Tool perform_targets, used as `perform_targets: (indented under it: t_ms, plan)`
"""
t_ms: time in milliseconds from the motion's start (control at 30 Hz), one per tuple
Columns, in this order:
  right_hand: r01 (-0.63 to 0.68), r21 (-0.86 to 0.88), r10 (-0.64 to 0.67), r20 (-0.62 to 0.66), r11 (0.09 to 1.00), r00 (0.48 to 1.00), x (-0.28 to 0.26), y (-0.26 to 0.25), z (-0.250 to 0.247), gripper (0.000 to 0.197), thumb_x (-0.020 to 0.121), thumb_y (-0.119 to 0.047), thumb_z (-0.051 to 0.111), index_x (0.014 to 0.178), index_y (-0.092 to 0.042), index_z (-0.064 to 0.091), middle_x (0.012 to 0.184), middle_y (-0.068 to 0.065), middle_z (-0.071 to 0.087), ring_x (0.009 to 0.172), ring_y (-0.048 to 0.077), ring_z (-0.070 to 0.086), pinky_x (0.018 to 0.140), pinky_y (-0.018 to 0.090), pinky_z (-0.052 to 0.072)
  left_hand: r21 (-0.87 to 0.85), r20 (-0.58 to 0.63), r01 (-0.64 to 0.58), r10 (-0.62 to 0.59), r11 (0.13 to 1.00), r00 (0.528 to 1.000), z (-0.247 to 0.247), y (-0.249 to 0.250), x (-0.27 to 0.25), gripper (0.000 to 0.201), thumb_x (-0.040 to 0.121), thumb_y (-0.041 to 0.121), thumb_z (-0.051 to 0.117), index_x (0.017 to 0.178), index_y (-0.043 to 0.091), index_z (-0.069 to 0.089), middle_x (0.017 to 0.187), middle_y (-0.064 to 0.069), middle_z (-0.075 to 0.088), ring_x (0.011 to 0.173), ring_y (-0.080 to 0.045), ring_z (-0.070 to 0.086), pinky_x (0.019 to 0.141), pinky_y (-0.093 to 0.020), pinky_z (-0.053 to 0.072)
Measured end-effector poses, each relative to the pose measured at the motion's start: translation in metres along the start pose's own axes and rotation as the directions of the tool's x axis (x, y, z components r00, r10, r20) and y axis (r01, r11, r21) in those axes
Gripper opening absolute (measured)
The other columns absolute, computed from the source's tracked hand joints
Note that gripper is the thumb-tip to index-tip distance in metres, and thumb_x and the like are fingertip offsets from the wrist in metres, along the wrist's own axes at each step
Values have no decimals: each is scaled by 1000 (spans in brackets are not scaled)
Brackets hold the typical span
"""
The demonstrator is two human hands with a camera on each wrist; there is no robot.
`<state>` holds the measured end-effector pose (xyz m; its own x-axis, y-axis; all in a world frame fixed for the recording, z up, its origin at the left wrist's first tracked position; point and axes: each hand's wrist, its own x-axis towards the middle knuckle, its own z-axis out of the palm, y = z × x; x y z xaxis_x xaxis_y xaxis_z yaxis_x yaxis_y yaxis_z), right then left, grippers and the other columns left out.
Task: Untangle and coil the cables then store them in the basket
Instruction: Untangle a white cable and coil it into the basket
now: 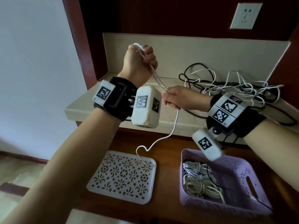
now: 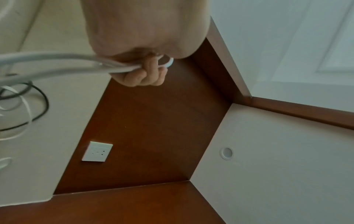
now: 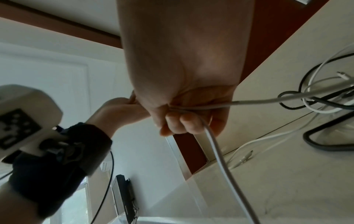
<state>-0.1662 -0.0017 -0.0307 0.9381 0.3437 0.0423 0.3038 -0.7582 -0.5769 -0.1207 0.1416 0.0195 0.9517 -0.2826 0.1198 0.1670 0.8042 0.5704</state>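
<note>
Both fists closed on one white cable (image 1: 159, 82) — left hand (image 1: 139, 62) raised, right hand (image 1: 182, 99) lower — above a purple basket (image 1: 242, 172).

Both forearms bare, no sleeves. Left wrist: wide black fabric strap (image 1: 113, 101) with a black frame, white square tag (image 1: 104, 92) with a black pixel code, plus a rounded white camera box (image 1: 146, 106) with codes on two faces. Right wrist: same black strap (image 1: 252, 125), white plate (image 1: 226, 110) with two codes, white coded box (image 1: 207, 145), thin black wire.
</note>
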Motion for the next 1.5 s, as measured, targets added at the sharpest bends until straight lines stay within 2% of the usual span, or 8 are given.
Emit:
perform_targets:
  t_ms: [267, 467, 733, 800, 933, 1067, 1233, 1500]
  plan:
    - [24, 94, -22, -23, 995, 999, 6, 23, -37, 36, 98, -26, 43, 65, -15, 50, 50, -5, 35, 41, 2, 32, 48, 15, 29, -11, 241, 55, -50, 998, 969, 15, 44, -10, 70, 95, 61, 11, 52, 13, 37, 41, 6, 26, 26, -7, 20, 30, -19, 16]
    - [25, 537, -31, 2, 843, 1000, 12, 46, -53, 23, 81, -21, 50, 59, -16, 44, 51, -8, 39, 47, 5, 31, 50, 17, 32, 111, 262, 32, -61, 993, 963, 14, 55, -17, 56, 99, 53, 9, 59, 18, 28, 38, 6, 25, 23, -6, 17, 26, -17, 14]
    - [-37, 285, 56, -58, 958, 997, 28, 37, -66, 33, 99, -13, 39, 66, -13, 43, 59, 0, 32, 52, 9, 27, 54, 24, 25, 376, 240, 149, -251, 915, 938, 1, 48, -20, 63, 99, 51, 10, 52, 19, 37, 52, 10, 9, 37, -8, 3, 31, -17, 11]
    - [-53, 190, 70, -80, 980, 994, 30, 33, -72, 32, 98, -21, 45, 67, -11, 48, 54, -2, 35, 50, 11, 30, 52, 24, 27, 550, 274, 212, -415, 808, 868, -5, 46, -18, 62, 95, 53, 16, 50, 21, 45, 51, 10, 10, 37, -7, 5, 35, -16, 10]
    - [-84, 6, 84, -102, 996, 991, 32, 28, -78, 28, 90, -32, 59, 73, -10, 57, 51, -1, 40, 45, 14, 36, 50, 26, 30, 744, 301, 366, -770, 558, 562, -11, 34, -21, 42, 88, 52, 42, 62, 20, 53, 53, 9, 23, 38, -7, 17, 36, -17, 18]
    - [-128, -33, 119, -201, 991, 972, 35, 22, -78, 33, 82, -39, 67, 69, -10, 60, 40, -8, 35, 32, 4, 30, 35, 15, 29, 910, -72, 336, -704, 244, 707, -7, 12, -27, 57, 93, 53, 21, 51, 21, 41, 41, 12, 25, 31, -1, 12, 36, -14, 6]
    - [-81, -9, 76, -239, 997, 968, 39, 5, -76, 30, 84, -38, 66, 71, -12, 59, 47, -4, 35, 29, 2, 29, 32, 15, 29, 974, -219, 223, -437, -43, 872, -12, -4, -25, 44, 100, 49, 25, 71, 18, 36, 51, 7, 31, 38, -5, 20, 37, -16, 15]
    - [32, 369, 56, -224, 929, 973, 30, -13, -56, 25, 99, -7, 37, 83, -10, 57, 61, -2, 34, 47, 6, 35, 43, 17, 42, 924, -141, 148, -46, 353, 989, -20, -17, -12, 39, 102, 42, 19, 80, 16, 37, 76, -3, 43, 50, -11, 37, 41, -17, 31]
